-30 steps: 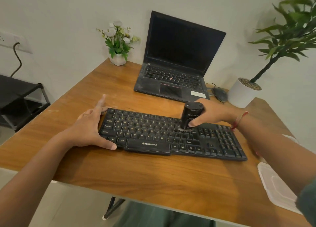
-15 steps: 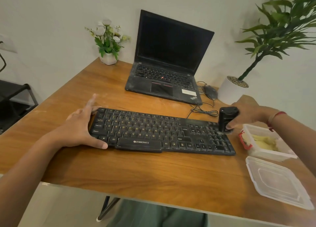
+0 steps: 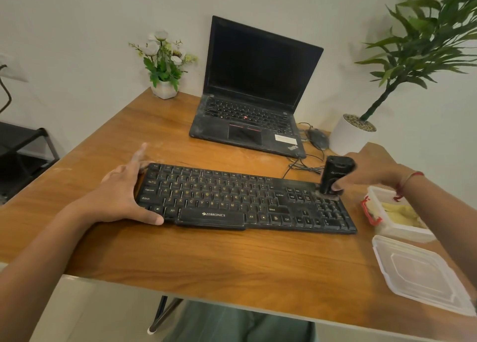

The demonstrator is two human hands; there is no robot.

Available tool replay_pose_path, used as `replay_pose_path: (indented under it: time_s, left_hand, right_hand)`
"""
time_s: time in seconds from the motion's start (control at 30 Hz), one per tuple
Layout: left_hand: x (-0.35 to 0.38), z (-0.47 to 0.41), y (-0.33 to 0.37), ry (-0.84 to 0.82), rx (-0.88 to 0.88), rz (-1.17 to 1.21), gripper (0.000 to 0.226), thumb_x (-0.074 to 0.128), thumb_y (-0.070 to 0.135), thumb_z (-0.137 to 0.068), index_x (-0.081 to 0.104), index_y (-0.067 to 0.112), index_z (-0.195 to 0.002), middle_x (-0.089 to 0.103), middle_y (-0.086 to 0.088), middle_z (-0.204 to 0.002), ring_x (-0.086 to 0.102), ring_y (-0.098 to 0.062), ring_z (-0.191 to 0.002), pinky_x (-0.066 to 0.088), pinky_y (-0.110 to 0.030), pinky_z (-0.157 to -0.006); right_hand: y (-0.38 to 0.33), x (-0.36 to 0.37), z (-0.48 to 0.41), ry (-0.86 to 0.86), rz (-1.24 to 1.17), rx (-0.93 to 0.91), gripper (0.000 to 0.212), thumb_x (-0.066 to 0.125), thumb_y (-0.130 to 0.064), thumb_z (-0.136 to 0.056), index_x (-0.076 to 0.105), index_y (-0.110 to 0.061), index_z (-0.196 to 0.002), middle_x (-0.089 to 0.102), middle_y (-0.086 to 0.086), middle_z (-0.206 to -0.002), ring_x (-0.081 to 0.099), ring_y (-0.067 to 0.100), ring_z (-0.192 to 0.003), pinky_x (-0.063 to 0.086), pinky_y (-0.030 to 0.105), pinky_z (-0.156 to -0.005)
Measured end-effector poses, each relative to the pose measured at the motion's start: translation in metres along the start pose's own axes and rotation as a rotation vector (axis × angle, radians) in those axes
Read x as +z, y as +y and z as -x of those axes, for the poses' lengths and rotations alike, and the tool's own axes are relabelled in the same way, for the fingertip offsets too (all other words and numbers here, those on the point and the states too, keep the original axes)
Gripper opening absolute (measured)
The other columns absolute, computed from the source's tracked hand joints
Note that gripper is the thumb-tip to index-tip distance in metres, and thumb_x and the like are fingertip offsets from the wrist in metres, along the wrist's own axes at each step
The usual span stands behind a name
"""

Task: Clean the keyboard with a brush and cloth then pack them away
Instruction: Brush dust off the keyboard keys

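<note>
1. Head view: the keyboard (image 3: 232,200) lies flat across the middle of the bench (image 3: 232,259), its long side towards me.
2. The brush (image 3: 333,176), stubby and black, stands upright with its bristles on the keys near the keyboard's far right corner.
3. My right grip (image 3: 371,169) is curled round the brush's barrel, fingertips pinching it low down.
4. My left grip (image 3: 121,194) is spread, fingers straight, braced against the keyboard's left end with the thumb on its near edge.
5. Just right of the keyboard, an open white box (image 3: 402,232) holds the crumpled yellow cloth (image 3: 397,211). Its clear lid (image 3: 418,274) lies on the bench nearer me.
6. Beyond the keyboard sits an open laptop (image 3: 253,89) with a dark screen, and a mouse (image 3: 318,138) lies beside its right edge.
7. A small flower pot (image 3: 164,65) stands at the far left corner, and a larger potted plant (image 3: 348,135) at the far right.
</note>
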State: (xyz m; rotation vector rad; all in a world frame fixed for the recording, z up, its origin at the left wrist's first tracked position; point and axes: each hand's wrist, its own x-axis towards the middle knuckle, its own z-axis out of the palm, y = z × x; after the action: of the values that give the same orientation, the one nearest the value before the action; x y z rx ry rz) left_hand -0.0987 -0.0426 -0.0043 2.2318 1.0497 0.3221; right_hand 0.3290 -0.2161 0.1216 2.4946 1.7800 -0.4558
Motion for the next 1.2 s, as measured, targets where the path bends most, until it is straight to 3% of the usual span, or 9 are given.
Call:
replay_pose_path:
  time_s: [0.1, 0.2, 0.3, 0.43, 0.57, 0.67, 0.8, 1.03, 1.2]
  left_hand:
    - [0.0, 0.0, -0.001, 0.002, 0.011, -0.014, 0.156, 0.068, 0.087, -0.02, -0.025, 0.048, -0.139, 0.028, 0.005, -0.155, 0.023, -0.022, -0.14, 0.011, -0.042, -0.115]
    - [0.0, 0.0, -0.002, 0.005, 0.019, -0.028, 0.158, 0.065, 0.09, -0.019, -0.024, 0.045, -0.142, 0.027, 0.004, -0.155, 0.022, -0.023, -0.14, 0.012, -0.042, -0.114]
    - [0.0, 0.001, -0.001, -0.012, 0.025, -0.045, 0.161, 0.063, 0.091, -0.021, -0.025, 0.038, -0.145, 0.022, 0.002, -0.157, 0.018, -0.021, -0.142, 0.01, -0.04, -0.115]
    - [-0.001, 0.0, -0.002, -0.032, 0.037, -0.054, 0.161, 0.065, 0.089, -0.024, -0.029, 0.037, -0.144, 0.011, 0.006, -0.16, 0.009, -0.02, -0.145, 0.006, -0.04, -0.116]
    - [-0.001, 0.0, -0.003, -0.026, 0.024, -0.043, 0.16, 0.067, 0.088, -0.025, -0.031, 0.039, -0.142, 0.013, 0.005, -0.159, 0.011, -0.02, -0.144, 0.005, -0.04, -0.117]
    - [-0.001, -0.001, -0.006, 0.0, 0.046, -0.025, 0.159, 0.069, 0.088, -0.027, -0.027, 0.038, -0.144, 0.02, 0.001, -0.156, 0.019, -0.022, -0.142, 0.01, -0.045, -0.119]
    - [0.0, -0.005, -0.01, 0.04, 0.085, -0.018, 0.153, 0.073, 0.085, -0.028, -0.004, 0.031, -0.149, 0.036, 0.003, -0.145, 0.035, -0.02, -0.132, 0.025, -0.05, -0.113]
    - [-0.001, -0.001, -0.005, -0.003, 0.048, -0.011, 0.163, 0.064, 0.091, -0.022, -0.026, 0.034, -0.146, 0.023, 0.004, -0.155, 0.02, -0.02, -0.14, 0.01, -0.04, -0.117]
    - [-0.001, -0.002, -0.006, -0.007, 0.035, -0.012, 0.163, 0.066, 0.09, -0.022, -0.025, 0.037, -0.145, 0.023, 0.008, -0.154, 0.02, -0.018, -0.139, 0.008, -0.037, -0.115]
  right_hand:
    - [0.013, -0.01, 0.0, -0.057, 0.301, 0.192, 0.04, 0.074, -0.06, -0.055, 0.055, -0.033, -0.077, 0.062, -0.012, -0.068, 0.059, 0.011, -0.072, 0.048, 0.02, -0.065]
    - [-0.016, -0.014, -0.009, -0.137, 0.325, 0.11, 0.027, 0.076, -0.037, -0.068, 0.057, -0.027, -0.085, 0.064, -0.009, -0.075, 0.057, 0.005, -0.07, 0.04, 0.017, -0.058]
    - [-0.077, -0.01, -0.016, -0.159, -0.089, -0.135, 0.029, 0.077, -0.024, -0.068, 0.059, -0.019, -0.09, 0.067, -0.003, -0.08, 0.065, 0.013, -0.076, 0.047, 0.018, -0.062]
    - [-0.16, 0.012, -0.037, -0.146, -0.438, -0.425, 0.036, 0.075, -0.012, -0.075, 0.06, -0.006, -0.106, 0.071, 0.007, -0.098, 0.068, 0.017, -0.091, 0.056, 0.027, -0.08]
    - [-0.235, 0.042, -0.06, -0.066, -0.655, -0.451, 0.039, 0.077, -0.005, -0.072, 0.062, 0.004, -0.107, 0.07, 0.016, -0.1, 0.069, 0.023, -0.091, 0.058, 0.034, -0.078]
    - [-0.269, 0.062, -0.069, -0.054, -0.658, -0.448, 0.034, 0.079, -0.011, -0.069, 0.064, 0.002, -0.096, 0.071, 0.018, -0.092, 0.07, 0.029, -0.084, 0.059, 0.044, -0.076]
    - [-0.282, 0.073, -0.068, -0.053, -0.618, -0.484, 0.022, 0.076, -0.008, -0.073, 0.062, -0.003, -0.09, 0.068, 0.011, -0.081, 0.066, 0.02, -0.069, 0.058, 0.038, -0.067]
    - [-0.272, 0.062, -0.069, -0.127, -0.534, -0.474, 0.02, 0.076, -0.01, -0.074, 0.058, -0.016, -0.079, 0.064, -0.001, -0.072, 0.062, 0.006, -0.057, 0.052, 0.023, -0.053]
    - [-0.246, 0.054, -0.065, -0.149, -0.444, -0.435, 0.02, 0.076, -0.011, -0.073, 0.057, -0.013, -0.079, 0.063, -0.002, -0.071, 0.062, 0.01, -0.059, 0.049, 0.02, -0.053]
